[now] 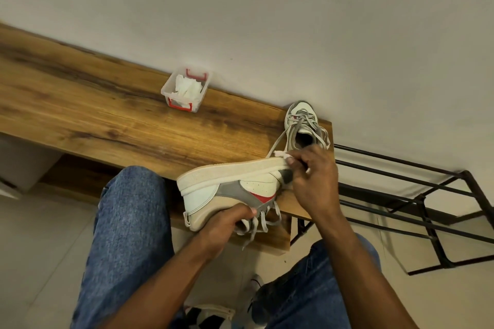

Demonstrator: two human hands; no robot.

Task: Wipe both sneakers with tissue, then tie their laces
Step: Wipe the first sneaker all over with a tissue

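1. Left hand (230, 218) grips the held sneaker (235, 184) at its collar, sole up, over the bench (107, 115) edge.
2. Right hand (312, 176) pinches tissue (283, 154) against the toe.
3. Second sneaker (303, 125) stands behind, unlaced.
4. Advice: brace firmly; wipe along the sole rim in short strokes.

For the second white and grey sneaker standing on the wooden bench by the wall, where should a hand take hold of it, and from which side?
Grip the white and grey sneaker at its open collar, coming from above on the near heel side. It stands upright, mouth facing up, toe toward the wall; its loose laces trail off the front, so the heel rim is clear.
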